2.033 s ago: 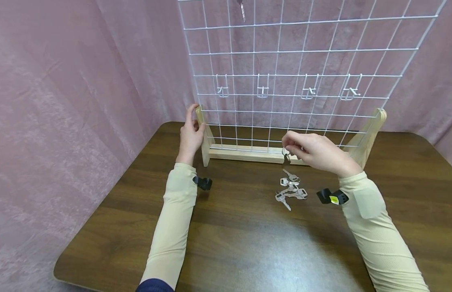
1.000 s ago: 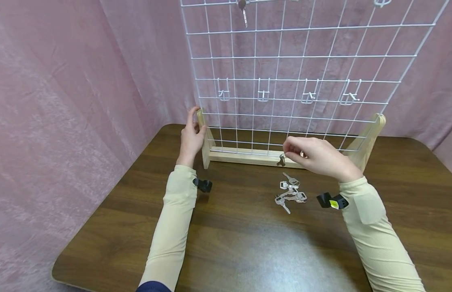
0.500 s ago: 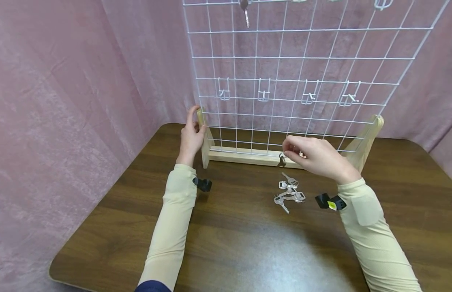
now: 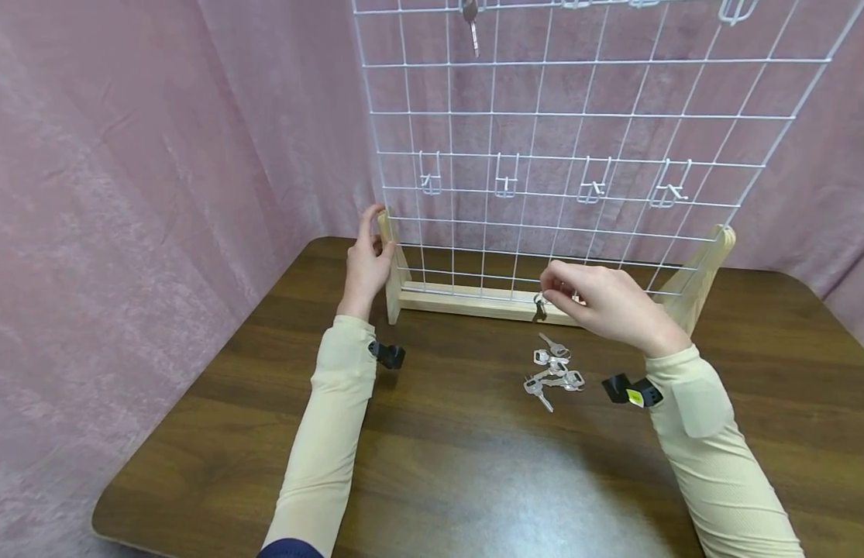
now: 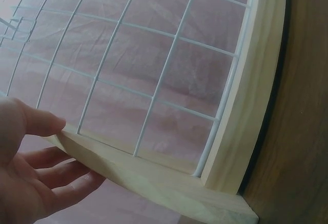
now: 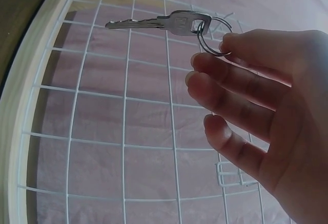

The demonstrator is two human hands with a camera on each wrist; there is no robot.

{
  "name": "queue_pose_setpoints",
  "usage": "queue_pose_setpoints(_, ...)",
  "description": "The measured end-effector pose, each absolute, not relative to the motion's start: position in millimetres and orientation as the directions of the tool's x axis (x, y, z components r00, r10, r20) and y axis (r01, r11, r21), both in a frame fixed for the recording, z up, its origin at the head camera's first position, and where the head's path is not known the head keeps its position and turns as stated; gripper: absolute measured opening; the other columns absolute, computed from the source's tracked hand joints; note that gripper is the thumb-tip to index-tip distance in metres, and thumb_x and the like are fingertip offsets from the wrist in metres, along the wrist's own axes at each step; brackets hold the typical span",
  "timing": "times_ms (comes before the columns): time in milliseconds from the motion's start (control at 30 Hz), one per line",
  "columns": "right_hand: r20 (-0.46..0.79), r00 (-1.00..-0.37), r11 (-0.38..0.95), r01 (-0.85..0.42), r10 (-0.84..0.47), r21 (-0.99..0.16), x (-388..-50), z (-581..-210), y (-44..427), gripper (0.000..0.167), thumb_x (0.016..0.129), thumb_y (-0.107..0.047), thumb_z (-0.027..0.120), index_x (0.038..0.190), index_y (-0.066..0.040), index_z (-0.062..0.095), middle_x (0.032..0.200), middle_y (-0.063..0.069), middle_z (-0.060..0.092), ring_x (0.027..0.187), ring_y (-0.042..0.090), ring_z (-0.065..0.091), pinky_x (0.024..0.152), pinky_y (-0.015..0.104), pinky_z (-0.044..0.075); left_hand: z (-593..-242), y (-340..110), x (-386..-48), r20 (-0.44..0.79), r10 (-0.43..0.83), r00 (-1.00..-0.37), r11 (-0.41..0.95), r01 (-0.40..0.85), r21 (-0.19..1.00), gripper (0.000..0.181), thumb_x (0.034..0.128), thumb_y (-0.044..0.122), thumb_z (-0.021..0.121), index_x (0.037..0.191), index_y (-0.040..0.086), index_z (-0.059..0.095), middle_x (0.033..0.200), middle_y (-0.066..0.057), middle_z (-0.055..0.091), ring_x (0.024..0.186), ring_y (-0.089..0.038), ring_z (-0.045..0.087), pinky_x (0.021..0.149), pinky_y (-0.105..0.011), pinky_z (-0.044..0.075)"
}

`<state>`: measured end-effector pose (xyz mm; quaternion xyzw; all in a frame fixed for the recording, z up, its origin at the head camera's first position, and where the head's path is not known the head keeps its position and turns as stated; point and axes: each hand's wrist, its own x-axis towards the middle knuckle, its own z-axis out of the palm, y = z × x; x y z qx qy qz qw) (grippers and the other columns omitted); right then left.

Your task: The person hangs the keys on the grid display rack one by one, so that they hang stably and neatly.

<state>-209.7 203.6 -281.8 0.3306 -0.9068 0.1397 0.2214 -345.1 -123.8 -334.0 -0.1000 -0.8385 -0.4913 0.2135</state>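
Note:
My right hand (image 4: 602, 306) pinches a split ring (image 6: 212, 37) between thumb and fingertips. A silver key (image 6: 179, 22) dangles from that ring, in front of the grid's lower part. My left hand (image 4: 366, 267) grips the left wooden upright (image 4: 391, 267) of the stand near its top; the left wrist view shows thumb and fingers on opposite sides of the wood (image 5: 148, 188). A white wire grid (image 4: 515, 209) rises from the stand. Below the right hand, a small pile of several silver keys (image 4: 553, 376) lies on the brown table (image 4: 445, 449).
White hooks (image 4: 506, 186) hang in a row across the grid, with more hooks (image 4: 737, 9) higher up. One key (image 4: 471, 27) hangs at the upper left. The right wooden upright (image 4: 703, 271) stands behind the right hand. Pink curtains (image 4: 194, 155) surround the table.
The head view has tilted up slightly, showing more of the grid's upper hooks and hanging key. The held key has swung a little; both hands stay nearly in place.

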Motion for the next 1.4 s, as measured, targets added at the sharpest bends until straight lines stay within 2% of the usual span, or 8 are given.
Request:
queue_pose_setpoints(200,0.541,-0.663,0.747,-0.659,-0.518,-0.092,-206,-278,203,0.005,0.091,-0.011,0.063,0.092,-0.015,0.061,0.077,-0.006,0.066,0.07,0.006,0.059,0.06,0.03,0.045,-332,-122,-345,0.454,-0.037,-0.89,0.511,0.373,0.774,0.057,0.0954,0.006,0.055,0.142,0.031,0.033,0.121,-0.025,0.066,0.107,-0.035,0.067,0.086,-0.048,0.055)
queue_pose_setpoints(600,0.654,-0.61,0.767,-0.638,-0.448,-0.071,-202,-249,212,0.011,0.089,-0.006,0.066,0.097,-0.013,0.062,0.078,-0.003,0.069,0.067,0.009,0.062,0.058,0.032,0.046,-329,-117,-344,0.437,-0.033,-0.899,0.494,0.365,0.789,0.058,0.0955,0.007,0.054,0.143,0.032,0.033,0.123,-0.025,0.065,0.108,-0.035,0.067,0.085,-0.049,0.055)
queue_pose_setpoints(867,0.687,-0.574,0.802,-0.597,-0.445,0.02,-212,-197,214,0.005,0.092,-0.007,0.06,0.096,-0.009,0.061,0.079,0.006,0.071,0.068,0.021,0.065,0.055,0.038,0.045,-329,-113,-345,0.452,-0.036,-0.891,0.491,0.378,0.785,0.055,0.0946,0.006,0.055,0.141,0.03,0.035,0.121,-0.026,0.065,0.106,-0.035,0.067,0.085,-0.049,0.055)
queue_pose_setpoints(1133,0.716,-0.63,0.905,-0.426,-0.301,0.005,-213,-138,212,0.018,0.096,-0.014,0.048,0.105,-0.006,0.061,0.085,0.016,0.072,0.068,0.029,0.061,0.05,0.045,0.037,-331,-108,-348,0.451,-0.033,-0.892,0.501,0.376,0.779,0.057,0.0953,0.007,0.054,0.142,0.032,0.034,0.118,-0.023,0.068,0.098,-0.034,0.069,0.08,-0.049,0.056)
queue_pose_setpoints(1200,0.728,-0.632,0.917,-0.398,-0.265,-0.011,-214,-126,213,0.02,0.096,-0.015,0.047,0.107,-0.006,0.061,0.088,0.017,0.072,0.065,0.01,0.058,0.051,0.043,0.034,-332,-107,-348,0.452,-0.033,-0.891,0.5,0.377,0.78,0.057,0.0952,0.007,0.054,0.142,0.032,0.034,0.118,-0.023,0.068,0.098,-0.034,0.069,0.079,-0.049,0.056)
queue_pose_setpoints(1300,0.756,-0.61,0.923,-0.385,-0.24,-0.018,-217,-110,214,0.023,0.096,-0.017,0.046,0.108,-0.005,0.061,0.091,0.017,0.072,0.063,-0.019,0.039,0.054,0.041,0.032,-332,-106,-348,0.454,-0.036,-0.89,0.495,0.379,0.782,0.057,0.095,0.007,0.055,0.141,0.032,0.034,0.118,-0.023,0.067,0.098,-0.034,0.069,0.08,-0.049,0.056)
queue_pose_setpoints(1367,0.773,-0.591,0.922,-0.386,-0.231,-0.019,-219,-101,214,0.025,0.097,-0.018,0.045,0.109,-0.004,0.062,0.093,0.016,0.071,0.063,-0.028,0.023,0.057,0.037,0.03,-332,-105,-348,0.451,-0.036,-0.892,0.492,0.377,0.784,0.057,0.0952,0.007,0.055,0.142,0.032,0.034,0.12,-0.024,0.067,0.1,-0.035,0.069,0.08,-0.05,0.056)
queue_pose_setpoints(1400,0.782,-0.58,0.921,-0.389,-0.227,-0.021,-220,-96,214,0.026,0.097,-0.018,0.045,0.108,-0.003,0.062,0.089,0.006,0.072,0.064,-0.028,0.022,0.058,0.037,0.03,-332,-105,-348,0.45,-0.037,-0.892,0.489,0.377,0.787,0.056,0.0951,0.007,0.055,0.142,0.031,0.035,0.121,-0.024,0.066,0.101,-0.035,0.069,0.081,-0.05,0.056)
